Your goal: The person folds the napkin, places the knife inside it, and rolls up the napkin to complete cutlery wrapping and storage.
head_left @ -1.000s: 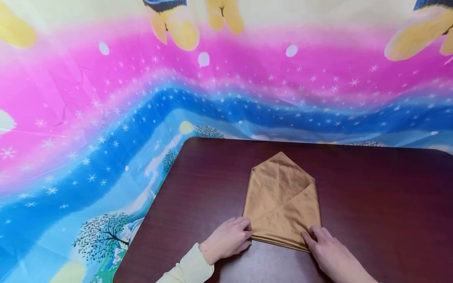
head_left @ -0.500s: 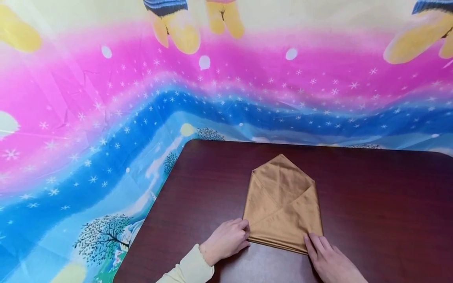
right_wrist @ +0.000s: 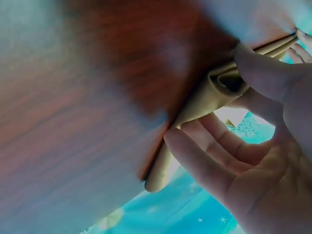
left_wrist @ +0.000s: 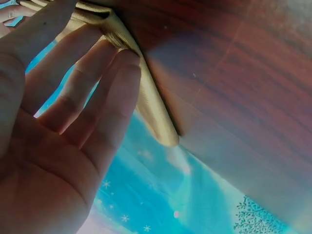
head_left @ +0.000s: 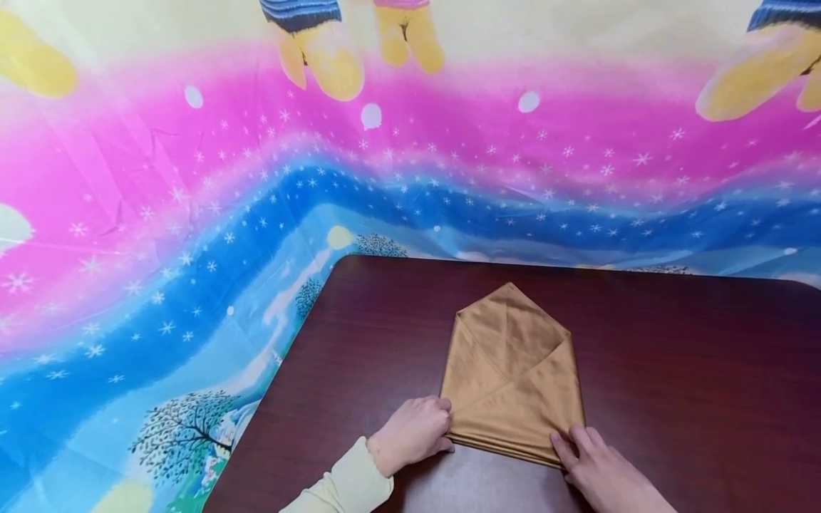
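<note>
Backdrop in pink and blue rises behind a dark reddish desk; on it lies a folded gold cloth, peak away. Left hand, fingers part-bent, pinches its near-left corner; right hand likewise pinches its near-right.

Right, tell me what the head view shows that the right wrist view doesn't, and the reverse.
Only the head view shows the broad upper face of the golden-brown, satiny, five-sided folded cloth, the pale yellow fabric sleeve and the pink band of the snowflake-printed backdrop.

Only the right wrist view shows the palm side of the bare right hand and a dark hollow in the cloth's folded edge.

Both share that hand at the cloth, part of the bare left hand, the dark reddish-brown table and blue backdrop.
</note>
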Available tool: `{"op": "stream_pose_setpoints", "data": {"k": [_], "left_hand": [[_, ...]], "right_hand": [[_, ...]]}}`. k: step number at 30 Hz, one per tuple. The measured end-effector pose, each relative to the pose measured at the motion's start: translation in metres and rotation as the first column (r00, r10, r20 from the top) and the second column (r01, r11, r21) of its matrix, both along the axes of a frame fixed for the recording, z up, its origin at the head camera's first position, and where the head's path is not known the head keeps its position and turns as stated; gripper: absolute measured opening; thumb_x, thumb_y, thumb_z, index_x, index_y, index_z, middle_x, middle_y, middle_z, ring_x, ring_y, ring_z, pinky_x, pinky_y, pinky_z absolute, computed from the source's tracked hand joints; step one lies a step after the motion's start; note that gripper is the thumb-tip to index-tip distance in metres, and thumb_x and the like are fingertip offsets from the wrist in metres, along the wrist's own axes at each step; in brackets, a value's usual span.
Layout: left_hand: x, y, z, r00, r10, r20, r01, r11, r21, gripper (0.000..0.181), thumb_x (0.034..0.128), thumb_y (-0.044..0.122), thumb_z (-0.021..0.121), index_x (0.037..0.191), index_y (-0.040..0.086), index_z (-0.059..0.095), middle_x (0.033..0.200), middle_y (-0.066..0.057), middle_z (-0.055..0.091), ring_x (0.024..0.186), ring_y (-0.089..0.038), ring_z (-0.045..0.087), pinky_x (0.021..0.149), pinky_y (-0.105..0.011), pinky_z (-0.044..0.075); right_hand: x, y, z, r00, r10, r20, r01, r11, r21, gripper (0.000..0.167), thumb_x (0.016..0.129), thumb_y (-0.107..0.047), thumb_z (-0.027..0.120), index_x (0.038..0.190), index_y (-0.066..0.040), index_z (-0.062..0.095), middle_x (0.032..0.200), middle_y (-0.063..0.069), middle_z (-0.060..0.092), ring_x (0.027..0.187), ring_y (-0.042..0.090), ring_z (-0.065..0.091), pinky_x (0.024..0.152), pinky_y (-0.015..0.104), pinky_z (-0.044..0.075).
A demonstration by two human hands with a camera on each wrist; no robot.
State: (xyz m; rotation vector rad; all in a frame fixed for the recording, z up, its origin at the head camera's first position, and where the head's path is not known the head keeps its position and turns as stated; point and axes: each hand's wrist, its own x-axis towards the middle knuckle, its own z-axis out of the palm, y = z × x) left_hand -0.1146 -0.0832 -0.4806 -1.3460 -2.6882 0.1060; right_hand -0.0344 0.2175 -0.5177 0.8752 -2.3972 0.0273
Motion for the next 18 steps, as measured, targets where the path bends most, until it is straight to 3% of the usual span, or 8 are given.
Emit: {"op": "stream_pose_setpoints", "data": {"k": [3, 4, 8, 11, 14, 18], "left_hand": [[0.0011, 0.0006, 0.0014, 1.0, 0.001, -0.011, -0.001, 1.0, 0.003, 0.027, 0.0709, 0.046, 0.08, 0.065, 0.023, 0.069, 0.071, 0.012, 0.054, 0.064, -0.007, 0.058, 0.054, -0.023, 0.049], [0.0014, 0.0007, 0.0015, 1.0, -0.003, -0.021, 0.003, 1.0, 0.004, 0.027, 0.0706, 0.046, 0.081, 0.066, 0.022, 0.069, 0.071, 0.011, 0.055, 0.064, -0.008, 0.059, 0.054, -0.023, 0.049], [0.0012, 0.002, 0.0006, 0.997, -0.024, -0.077, 0.025, 1.0, 0.013, 0.024, 0.0717, 0.04, 0.081, 0.065, 0.021, 0.069, 0.07, 0.009, 0.056, 0.061, -0.009, 0.06, 0.052, -0.024, 0.049], [0.0003, 0.0038, -0.0009, 0.992, -0.041, -0.116, 0.044, 0.999, 0.018, 0.02, 0.0721, 0.032, 0.079, 0.062, 0.02, 0.066, 0.069, 0.007, 0.056, 0.06, -0.011, 0.059, 0.05, -0.025, 0.048], [0.0015, 0.0058, -0.002, 0.986, -0.05, -0.159, 0.053, 0.998, 0.02, 0.017, 0.0702, 0.024, 0.077, 0.06, 0.02, 0.065, 0.068, 0.006, 0.056, 0.058, -0.011, 0.057, 0.046, -0.025, 0.047], [0.0059, 0.0081, -0.003, 0.977, -0.052, -0.209, 0.058, 0.998, 0.026, 0.015, 0.0713, 0.021, 0.078, 0.068, 0.02, 0.063, 0.069, 0.005, 0.056, 0.059, -0.01, 0.056, 0.046, -0.024, 0.046]], "right_hand": [[-0.0041, -0.0008, 0.002, 0.999, 0.005, -0.05, -0.004, 1.0, 0.017, 0.061, 0.088, -0.004, 0.008, 0.095, -0.004, 0.068, 0.083, 0.009, 0.042, 0.065, 0.019, 0.037, 0.044, 0.025, 0.034], [-0.0051, -0.0009, 0.0026, 0.999, 0.006, -0.054, -0.005, 1.0, 0.023, 0.061, 0.09, -0.004, 0.007, 0.094, -0.005, 0.068, 0.082, 0.008, 0.042, 0.065, 0.019, 0.038, 0.045, 0.026, 0.035], [-0.0066, 0.0001, 0.0054, 1.0, 0.014, -0.003, -0.014, 1.0, 0.025, 0.038, 0.078, 0.003, 0.035, 0.094, -0.005, 0.068, 0.081, 0.007, 0.042, 0.067, 0.02, 0.041, 0.044, 0.026, 0.039], [-0.0065, 0.0001, 0.0072, 1.0, 0.007, 0.027, -0.008, 0.999, 0.035, 0.037, 0.062, -0.003, 0.052, 0.094, -0.003, 0.068, 0.081, 0.009, 0.043, 0.069, 0.022, 0.044, 0.04, 0.025, 0.039], [-0.0066, -0.002, 0.0077, 1.0, -0.003, 0.012, 0.003, 0.998, 0.055, 0.035, 0.063, -0.002, 0.05, 0.092, -0.001, 0.067, 0.08, 0.01, 0.043, 0.068, 0.024, 0.044, 0.038, 0.024, 0.038], [-0.0069, -0.0046, 0.0066, 1.0, -0.005, -0.02, 0.006, 0.998, 0.069, 0.039, 0.075, 0.002, 0.031, 0.09, 0.0, 0.067, 0.079, 0.011, 0.045, 0.068, 0.024, 0.046, 0.039, 0.025, 0.039]]}}
